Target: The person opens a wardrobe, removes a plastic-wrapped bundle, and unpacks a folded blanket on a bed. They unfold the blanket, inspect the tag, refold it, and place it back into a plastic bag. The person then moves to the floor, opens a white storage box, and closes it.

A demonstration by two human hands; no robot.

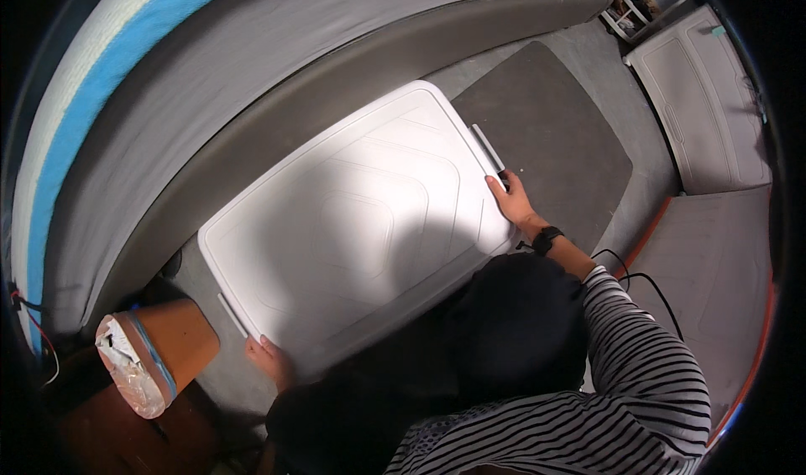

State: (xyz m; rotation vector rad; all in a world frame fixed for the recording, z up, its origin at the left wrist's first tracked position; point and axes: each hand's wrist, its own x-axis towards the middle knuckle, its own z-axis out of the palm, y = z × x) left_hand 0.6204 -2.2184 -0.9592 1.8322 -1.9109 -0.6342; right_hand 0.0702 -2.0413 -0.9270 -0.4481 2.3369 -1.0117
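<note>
A large white plastic storage box with its lid (359,235) on lies before me, turned at a slant. Faint raised ridges mark the lid, and my shadow falls across it. At its near left corner my left hand (269,360) grips the edge, just below a grey side latch (233,315). My right hand (515,201) holds the right end, thumb on top of the lid and fingers curled under the rim, beside the other latch (488,147). The undersides of the box and the fingertips are hidden.
A padded bed base (302,122) runs along the far side. An orange bin (182,343) with a plastic liner stands at left. Right of the box lie a dark floor mat (548,128), a black cable (658,292), a beige drawer unit (699,103) and a grey orange-edged lid (699,261).
</note>
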